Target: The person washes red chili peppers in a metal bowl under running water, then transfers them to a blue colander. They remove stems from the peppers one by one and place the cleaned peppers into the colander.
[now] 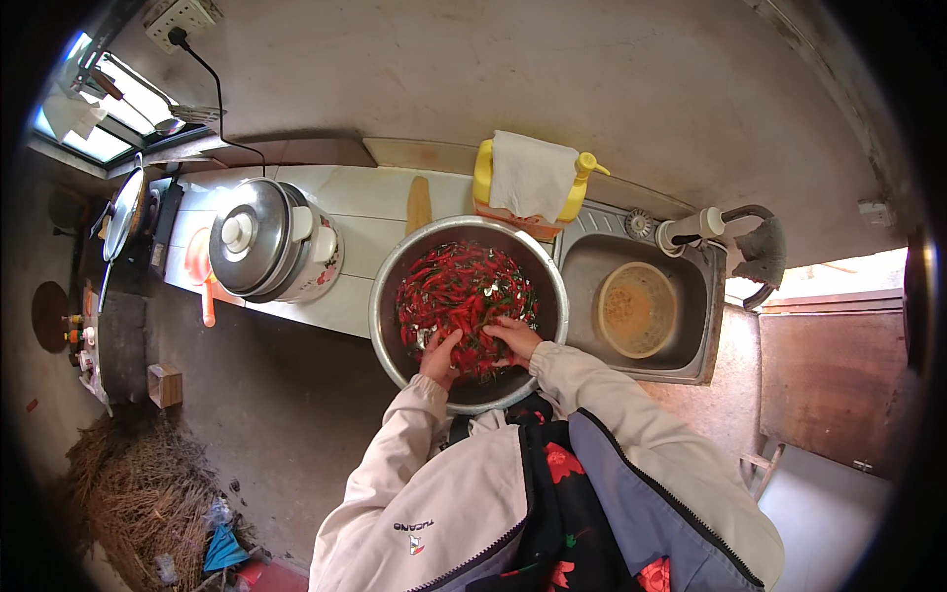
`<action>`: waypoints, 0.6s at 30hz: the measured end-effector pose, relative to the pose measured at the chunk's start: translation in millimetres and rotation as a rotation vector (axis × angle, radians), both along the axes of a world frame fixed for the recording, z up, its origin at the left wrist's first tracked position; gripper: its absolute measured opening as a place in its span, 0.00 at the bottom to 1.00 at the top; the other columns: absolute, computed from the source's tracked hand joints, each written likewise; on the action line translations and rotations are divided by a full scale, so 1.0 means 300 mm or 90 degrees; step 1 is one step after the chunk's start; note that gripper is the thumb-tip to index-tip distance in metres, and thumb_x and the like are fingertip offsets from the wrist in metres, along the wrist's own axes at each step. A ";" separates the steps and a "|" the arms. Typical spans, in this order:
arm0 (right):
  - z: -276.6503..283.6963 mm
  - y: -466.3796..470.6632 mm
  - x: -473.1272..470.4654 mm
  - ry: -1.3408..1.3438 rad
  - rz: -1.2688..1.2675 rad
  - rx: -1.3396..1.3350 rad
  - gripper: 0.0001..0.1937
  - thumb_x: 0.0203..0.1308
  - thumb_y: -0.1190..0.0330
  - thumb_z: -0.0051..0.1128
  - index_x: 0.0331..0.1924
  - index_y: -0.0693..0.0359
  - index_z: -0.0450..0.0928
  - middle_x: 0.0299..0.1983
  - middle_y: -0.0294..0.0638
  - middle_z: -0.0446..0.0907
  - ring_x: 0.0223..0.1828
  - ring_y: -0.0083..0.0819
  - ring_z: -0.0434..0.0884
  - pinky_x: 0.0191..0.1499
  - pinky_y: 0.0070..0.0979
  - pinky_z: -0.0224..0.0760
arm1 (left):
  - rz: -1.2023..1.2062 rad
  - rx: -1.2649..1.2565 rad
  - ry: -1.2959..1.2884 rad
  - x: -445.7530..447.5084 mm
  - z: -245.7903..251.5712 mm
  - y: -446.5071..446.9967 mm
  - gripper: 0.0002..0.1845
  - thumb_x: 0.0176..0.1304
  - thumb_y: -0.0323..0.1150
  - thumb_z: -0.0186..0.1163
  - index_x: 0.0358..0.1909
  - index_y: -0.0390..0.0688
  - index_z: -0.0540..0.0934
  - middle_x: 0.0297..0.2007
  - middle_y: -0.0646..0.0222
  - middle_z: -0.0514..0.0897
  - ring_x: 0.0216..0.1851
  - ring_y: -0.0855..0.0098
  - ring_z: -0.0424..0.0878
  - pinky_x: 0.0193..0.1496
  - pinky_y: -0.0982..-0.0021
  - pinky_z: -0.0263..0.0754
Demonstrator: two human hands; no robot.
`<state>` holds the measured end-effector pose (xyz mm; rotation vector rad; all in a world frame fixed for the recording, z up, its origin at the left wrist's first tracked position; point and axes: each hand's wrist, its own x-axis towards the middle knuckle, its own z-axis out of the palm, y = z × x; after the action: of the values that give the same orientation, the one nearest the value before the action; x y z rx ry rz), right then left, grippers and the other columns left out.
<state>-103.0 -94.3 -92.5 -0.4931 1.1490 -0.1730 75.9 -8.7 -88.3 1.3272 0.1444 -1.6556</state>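
Red chili peppers with green stems [466, 285] lie in water in a large round metal basin [385, 277], which stands at the counter's edge beside the sink. My left hand [441, 358] dips into the peppers at the basin's near side, thumb up, its fingers partly hidden below the surface. To its right, my right hand [516, 340] reaches in over the near right rim, its fingers among the peppers. Whether either hand is closed around peppers is not clear.
A metal sink [688, 333] holds a plastic bowl [638, 309]. Behind the basin stands a yellow jug [483, 174] under a white cloth [533, 177]. Left are a lidded electric cooker [255, 240] and an orange-handled ladle [208, 303]. Dry brushwood [140, 496] lies on the floor.
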 end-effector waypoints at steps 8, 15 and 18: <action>0.120 -0.153 -0.095 0.297 0.355 -0.714 0.28 0.56 0.62 0.63 0.62 0.53 0.71 0.61 0.54 0.72 0.59 0.53 0.74 0.62 0.41 0.69 | -0.431 -0.199 -0.838 0.109 0.088 0.005 0.41 0.52 0.41 0.71 0.69 0.50 0.66 0.69 0.50 0.62 0.70 0.49 0.60 0.71 0.47 0.54; 0.044 -0.077 -0.018 0.385 0.697 -0.859 0.39 0.49 0.64 0.67 0.69 0.39 0.64 0.75 0.47 0.53 0.73 0.55 0.56 0.67 0.59 0.57 | -0.817 -0.198 -0.950 0.010 0.004 -0.021 0.54 0.46 0.49 0.75 0.75 0.59 0.56 0.77 0.60 0.47 0.76 0.48 0.47 0.71 0.33 0.44; 0.022 -0.076 -0.044 0.479 0.588 -0.947 0.34 0.48 0.61 0.67 0.65 0.40 0.70 0.75 0.47 0.53 0.75 0.51 0.54 0.70 0.55 0.52 | -0.770 -0.102 -1.156 0.056 -0.021 -0.011 0.51 0.46 0.43 0.74 0.73 0.60 0.60 0.74 0.64 0.55 0.74 0.50 0.52 0.72 0.37 0.46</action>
<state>-116.4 -117.0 -85.8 -2.5014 1.2100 0.0125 92.6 -12.1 -94.4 2.4037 -2.0620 -0.4905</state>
